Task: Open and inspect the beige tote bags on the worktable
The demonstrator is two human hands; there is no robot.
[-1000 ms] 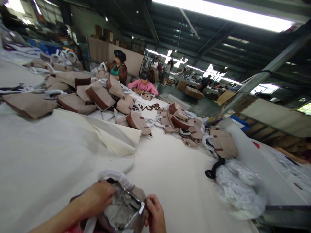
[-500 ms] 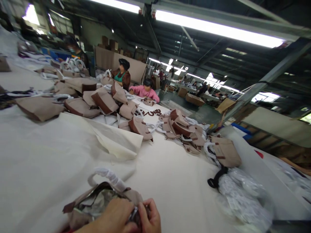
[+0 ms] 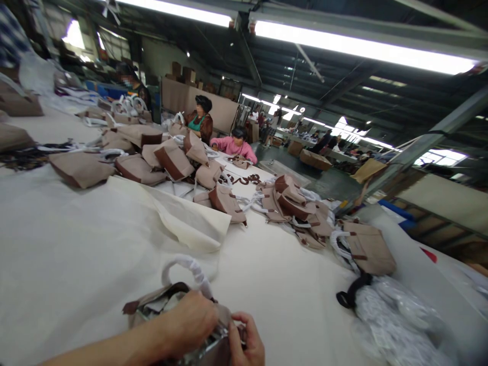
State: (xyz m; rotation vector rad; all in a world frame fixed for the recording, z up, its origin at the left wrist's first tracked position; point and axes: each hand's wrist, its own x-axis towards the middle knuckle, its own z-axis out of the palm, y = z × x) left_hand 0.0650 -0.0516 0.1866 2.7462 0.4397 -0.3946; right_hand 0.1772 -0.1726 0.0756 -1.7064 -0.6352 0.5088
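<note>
Tan fabric handbag (image 3: 152, 307) lies at the table's (image 3: 76, 244) near edge, long axis left-right, wrapped handle (image 3: 186, 267) up, with the left hand (image 3: 190, 321) and right hand (image 3: 247, 345) both clamped on its right end, where a second ago its mouth gaped open.

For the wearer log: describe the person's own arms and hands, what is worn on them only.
Both are bare. The left hand and its forearm show no sleeve, glove, watch or ring. The right hand is also ungloved and ringless; its wrist is cut off by the picture's lower edge, so any sleeve there cannot be seen.
</note>
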